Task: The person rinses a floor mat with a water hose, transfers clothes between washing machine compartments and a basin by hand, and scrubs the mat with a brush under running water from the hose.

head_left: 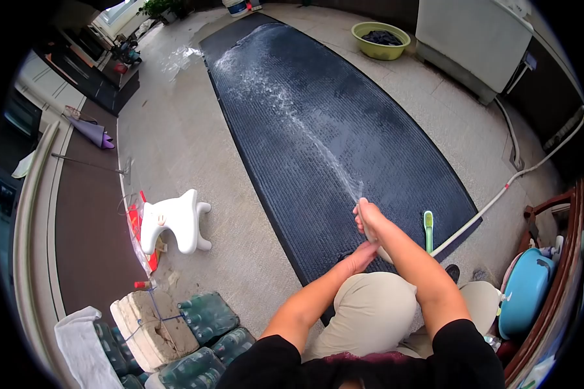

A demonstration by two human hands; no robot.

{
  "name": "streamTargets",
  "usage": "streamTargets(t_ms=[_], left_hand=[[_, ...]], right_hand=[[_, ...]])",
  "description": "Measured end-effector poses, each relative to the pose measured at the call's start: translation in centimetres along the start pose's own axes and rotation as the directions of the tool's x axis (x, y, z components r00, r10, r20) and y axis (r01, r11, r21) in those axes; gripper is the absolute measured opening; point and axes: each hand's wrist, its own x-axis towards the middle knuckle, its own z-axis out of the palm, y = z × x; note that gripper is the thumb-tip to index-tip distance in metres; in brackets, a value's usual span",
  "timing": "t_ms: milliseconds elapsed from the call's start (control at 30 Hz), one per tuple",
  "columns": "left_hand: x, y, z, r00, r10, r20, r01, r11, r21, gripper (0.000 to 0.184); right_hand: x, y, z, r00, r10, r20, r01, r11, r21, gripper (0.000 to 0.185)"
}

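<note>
Fingers [359, 223] of our right hand [371, 216] are clamped on the hose [506, 187] at its mouth, and our left hand [362, 257] is closed around it just behind. We judge it soft, bendable and fairly light, slippery where wet; just behind the mouth seems the surest place to hold. It lies within both hands, above the near part of the mat [279, 188], then trails past the near right corner. Water [318, 148] runs from it towards the mat's far left corner. To the right of our hands, the brush [428, 228] lies near that near right corner. Beyond the mat's left edge stands the stool [175, 217]; past its right edge, the tub [396, 54].
</note>
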Motion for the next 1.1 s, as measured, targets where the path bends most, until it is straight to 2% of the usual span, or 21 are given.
streamTargets(t_ms=[33, 67, 100, 133, 167, 233, 300, 367, 400, 467, 567, 633, 733, 833, 967, 1033, 1100], left_hand=[[-0.6, 1.1, 1.7, 0.996, 0.088, -0.005, -0.088, 0.984, -0.157, 0.057], [0.6, -0.1, 0.4, 0.993, 0.104, -0.058, -0.109, 0.989, -0.100, 0.049], [0.6, 0.0, 0.3, 0.984, 0.089, -0.153, -0.085, 0.996, 0.035, 0.041], [0.9, -0.4, 0.2, 0.973, 0.105, -0.205, -0.100, 0.994, 0.039, 0.039], [1.2, -0.8, 0.4, 0.958, 0.121, -0.258, -0.114, 0.993, 0.042, 0.038], [1.4, -0.8, 1.0, 0.935, 0.157, -0.319, -0.152, 0.988, 0.040, 0.037], [1.6, -0.9, 0.6, 0.899, 0.190, -0.394, -0.175, 0.982, 0.073, 0.033], [2.1, -0.7, 0.2, 0.898, 0.171, -0.406, -0.155, 0.985, 0.073, 0.032], [2.5, -0.8, -0.1, 0.890, 0.165, -0.425, -0.163, 0.986, 0.041, 0.032], [3.1, -1.5, -1.0, 0.880, 0.151, -0.450, -0.167, 0.986, 0.004, 0.032], [3.8, -4.3, -3.6, 0.922, 0.109, -0.371, -0.151, 0.985, -0.087, 0.034], [3.9, -5.0, -4.2, 0.865, 0.020, -0.502, -0.081, 0.992, -0.100, 0.041], [3.5, -4.6, -3.4, 0.821, 0.004, -0.570, -0.150, 0.967, -0.208, 0.035], [3.0, -4.9, -4.5, 0.859, 0.002, -0.512, -0.140, 0.963, -0.232, 0.045], [2.8, -4.5, -3.9, 0.846, 0.037, -0.532, -0.175, 0.962, -0.211, 0.043], [3.0, -4.1, -3.0, 0.803, 0.053, -0.593, -0.187, 0.968, -0.166, 0.041], [3.0, -4.8, -3.5, 0.818, 0.028, -0.575, -0.154, 0.973, -0.172, 0.042]], right_hand=[[0.8, -0.2, -0.3, 1.000, 0.001, 0.000, -0.001, 1.000, 0.001, 0.034], [1.7, -0.2, -0.5, 0.996, 0.020, 0.088, -0.024, 0.998, 0.049, 0.038], [2.7, 0.0, -0.6, 0.983, 0.037, 0.177, -0.055, 0.994, 0.096, 0.042], [3.7, 0.2, -0.9, 0.962, 0.061, 0.267, -0.090, 0.991, 0.095, 0.049], [4.6, 0.7, -1.3, 0.960, 0.070, 0.270, -0.099, 0.991, 0.095, 0.049], [3.8, 0.2, -1.4, 0.899, 0.162, 0.407, -0.213, 0.974, 0.082, 0.050], [6.1, 0.8, -1.4, 0.886, 0.153, 0.439, -0.204, 0.976, 0.071, 0.044], [8.2, 1.3, -1.5, 0.804, 0.245, 0.543, -0.386, 0.908, 0.162, 0.036], [8.5, 1.1, -0.8, 0.840, 0.276, 0.467, -0.389, 0.906, 0.165, 0.031], [9.9, 1.7, -0.3, 0.835, 0.326, 0.443, -0.421, 0.898, 0.132, 0.032], [11.3, 2.8, 1.0, 0.838, 0.393, 0.378, -0.439, 0.898, 0.040, 0.036], [11.3, 3.3, 2.1, 0.871, 0.367, 0.327, -0.388, 0.922, -0.003, 0.038], [11.4, 4.3, 3.4, 0.878, 0.358, 0.318, -0.358, 0.932, -0.061, 0.041], [11.3, 4.6, 4.4, 0.897, 0.313, 0.311, -0.292, 0.950, -0.114, 0.042], [11.3, 4.8, 4.6, 0.921, 0.310, 0.233, -0.300, 0.951, -0.079, 0.044], [11.4, 5.1, 4.3, 0.922, 0.317, 0.220, -0.309, 0.948, -0.075, 0.045], [11.5, 5.3, 4.1, 0.922, 0.325, 0.212, -0.317, 0.946, -0.074, 0.046]])
